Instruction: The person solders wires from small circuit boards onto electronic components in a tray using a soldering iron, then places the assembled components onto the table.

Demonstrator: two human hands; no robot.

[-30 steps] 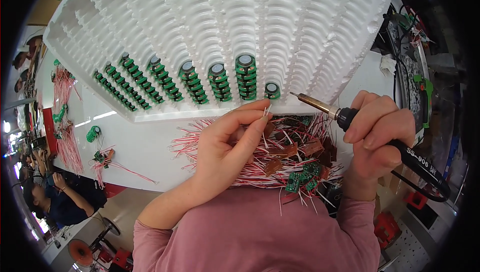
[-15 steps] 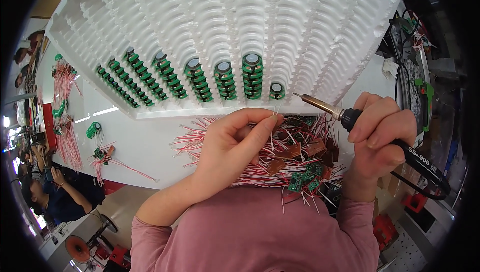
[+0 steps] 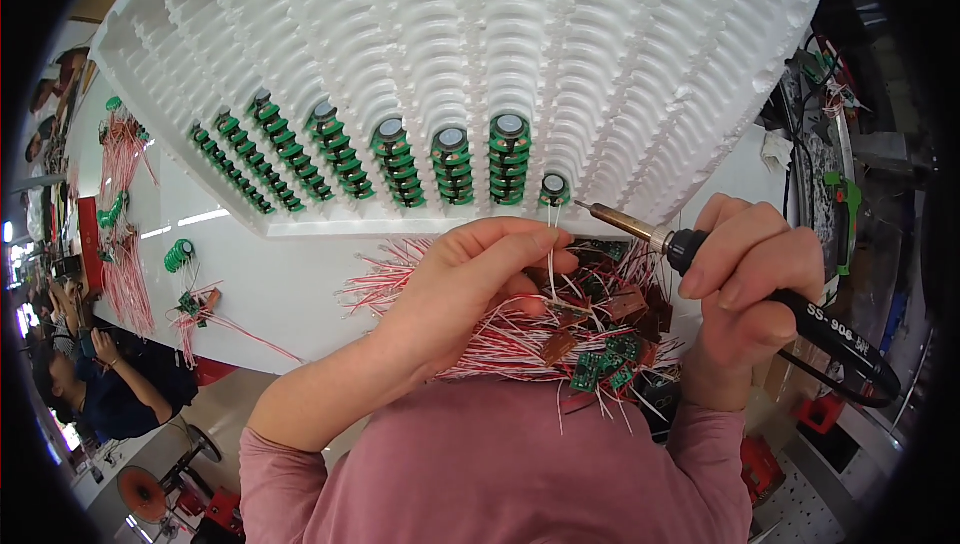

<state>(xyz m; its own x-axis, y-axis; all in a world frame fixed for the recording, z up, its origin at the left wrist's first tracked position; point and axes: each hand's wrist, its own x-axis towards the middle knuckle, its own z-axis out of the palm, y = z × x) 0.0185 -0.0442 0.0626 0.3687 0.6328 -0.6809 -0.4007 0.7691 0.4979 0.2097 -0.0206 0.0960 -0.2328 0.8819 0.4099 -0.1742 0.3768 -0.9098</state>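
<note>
Near the front edge of a white foam tray [image 3: 640,114] sits a small round green-rimmed part [image 3: 553,187] with a pale round top. Thin white wires [image 3: 557,218] run from it toward me. Thumb and forefinger of my left hand [image 3: 455,294] pinch these wires just below the tray's edge. My right hand [image 3: 745,264] grips a soldering iron [image 3: 628,223] with a black handle. Its tip points left and lies close to the right side of the small part; whether they touch, I cannot tell.
Several rows of green round parts [image 3: 452,166] fill the tray's front left. Below my left hand lies a heap of red and white wires [image 3: 510,344] with green circuit boards [image 3: 606,364]. More wire bundles [image 3: 125,264] are at far left. A co-worker [image 3: 130,384] sits beyond.
The soldering iron's tip has moved left and slightly down, nearer the small round part. My left hand keeps its pinch, and the wires now reach up to that part.
</note>
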